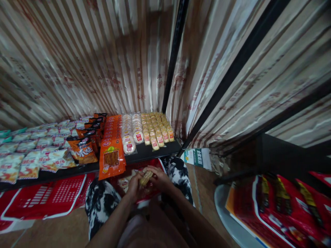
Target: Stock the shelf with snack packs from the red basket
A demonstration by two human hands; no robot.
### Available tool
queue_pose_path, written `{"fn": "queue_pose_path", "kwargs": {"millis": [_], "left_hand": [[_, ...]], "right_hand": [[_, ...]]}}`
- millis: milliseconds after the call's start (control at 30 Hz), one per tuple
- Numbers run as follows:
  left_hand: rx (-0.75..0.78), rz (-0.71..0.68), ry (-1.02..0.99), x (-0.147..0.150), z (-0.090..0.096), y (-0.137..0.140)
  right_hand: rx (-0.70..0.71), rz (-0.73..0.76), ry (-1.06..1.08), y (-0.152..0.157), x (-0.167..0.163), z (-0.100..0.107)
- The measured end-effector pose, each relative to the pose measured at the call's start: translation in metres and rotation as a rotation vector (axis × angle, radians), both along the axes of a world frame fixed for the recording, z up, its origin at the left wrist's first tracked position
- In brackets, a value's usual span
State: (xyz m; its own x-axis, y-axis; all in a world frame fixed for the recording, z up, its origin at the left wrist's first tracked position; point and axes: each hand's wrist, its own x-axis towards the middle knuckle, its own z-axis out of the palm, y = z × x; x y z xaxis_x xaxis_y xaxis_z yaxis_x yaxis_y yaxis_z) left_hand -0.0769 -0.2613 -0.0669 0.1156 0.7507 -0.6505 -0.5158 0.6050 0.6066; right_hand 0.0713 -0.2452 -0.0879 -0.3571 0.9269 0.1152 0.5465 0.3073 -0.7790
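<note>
Low between my knees, my left hand [134, 186] and my right hand [160, 179] hold a small yellowish snack packet [146, 178] in clear wrap. Fingers of both hands are closed around it, and its print is too blurred to read. Beneath them is a red basket [163, 165] with other pale wrapped packets [124, 181] inside. On the black shelf [144, 154] just ahead stand rows of similar yellow packets [157, 132]. Left of those are round white wrapped snacks [128, 144], then orange bags [112, 158] that stick out past the shelf edge.
Orange-black bags [83, 151] and rows of white bags [28, 165] fill the shelf's left side. A red basket [55, 198] lies below it. Black posts [176, 58] and a pleated curtain [116, 58] rise behind. Red packages [292, 206] sit at right by a grey tub [219, 203].
</note>
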Motion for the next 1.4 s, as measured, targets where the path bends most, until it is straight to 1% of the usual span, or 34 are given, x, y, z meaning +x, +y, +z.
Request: {"fn": "queue_pose_path", "kwargs": {"millis": [100, 233, 333, 400, 500, 567, 667, 800, 900, 967, 1000, 1067, 1167, 1233, 1400], "left_hand": [[-0.071, -0.065, -0.066, 0.000, -0.001, 0.001], [-0.081, -0.106, -0.187, 0.005, 0.000, 0.000], [-0.077, -0.123, -0.212, 0.011, 0.003, -0.001], [-0.084, -0.148, -0.202, 0.014, 0.006, 0.000], [-0.037, -0.145, -0.130, 0.019, 0.009, 0.002], [0.060, -0.112, -0.023, 0.024, 0.012, 0.004], [0.228, -0.073, 0.137, 0.031, 0.024, 0.006], [0.345, -0.052, 0.236, 0.039, 0.040, 0.008], [0.453, -0.158, 0.314, 0.042, 0.042, 0.013], [0.522, -0.242, 0.354, 0.045, 0.038, 0.017], [0.546, -0.263, 0.368, 0.048, 0.035, 0.020], [0.570, -0.269, 0.381, 0.054, 0.030, 0.025], [0.563, -0.235, 0.389, 0.064, 0.025, 0.033], [0.556, -0.210, 0.391, 0.070, 0.026, 0.038], [0.526, -0.141, 0.349, 0.084, 0.029, 0.049]], "right_hand": [[-0.050, 0.065, 0.013, 0.001, 0.011, 0.016], [-0.182, 0.093, 0.089, 0.003, 0.022, 0.037], [-0.307, 0.104, 0.262, 0.005, 0.026, 0.048], [-0.390, 0.095, 0.403, 0.006, 0.026, 0.052], [-0.430, 0.039, 0.528, 0.008, 0.027, 0.053], [-0.432, 0.005, 0.566, 0.010, 0.028, 0.053], [-0.418, -0.023, 0.586, 0.013, 0.033, 0.052], [-0.352, -0.066, 0.504, 0.019, 0.045, 0.053], [-0.292, -0.086, 0.440, 0.026, 0.053, 0.057], [-0.278, -0.094, 0.431, 0.031, 0.058, 0.059], [-0.276, -0.100, 0.429, 0.033, 0.059, 0.059], [-0.266, -0.130, 0.433, 0.038, 0.061, 0.057], [-0.227, -0.242, 0.469, 0.043, 0.062, 0.050], [-0.192, -0.311, 0.466, 0.043, 0.062, 0.044], [-0.112, -0.377, 0.359, 0.039, 0.064, 0.041]]}}
